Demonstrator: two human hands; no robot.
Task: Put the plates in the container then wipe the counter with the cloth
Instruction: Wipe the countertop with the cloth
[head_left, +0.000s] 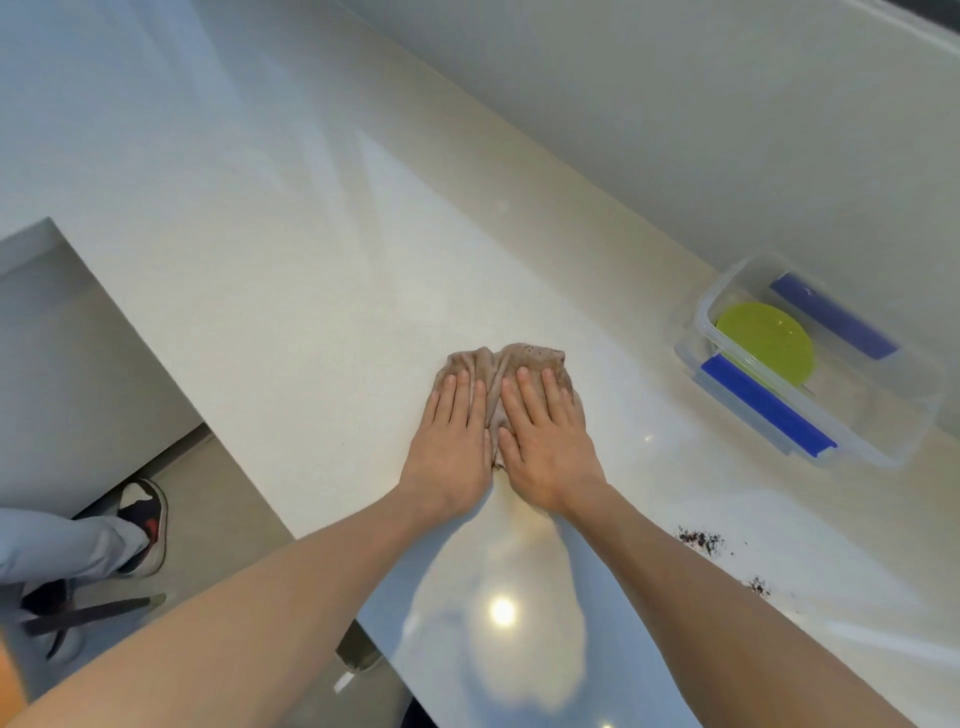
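A crumpled brown cloth (498, 361) lies on the white counter (291, 270). My left hand (454, 447) and my right hand (545, 441) rest flat on it side by side, fingers together, pressing it down. Most of the cloth is hidden under my palms. At the right stands a clear plastic container (883, 415) with blue clips, and a green plate (766, 340) lies inside it.
Dark crumbs (701, 540) lie on the counter near my right forearm, with a smaller patch (759, 586) further right. A pale wall (675, 114) backs the counter. The counter edge runs diagonally at the left, with floor and a person's shoe (145, 525) below.
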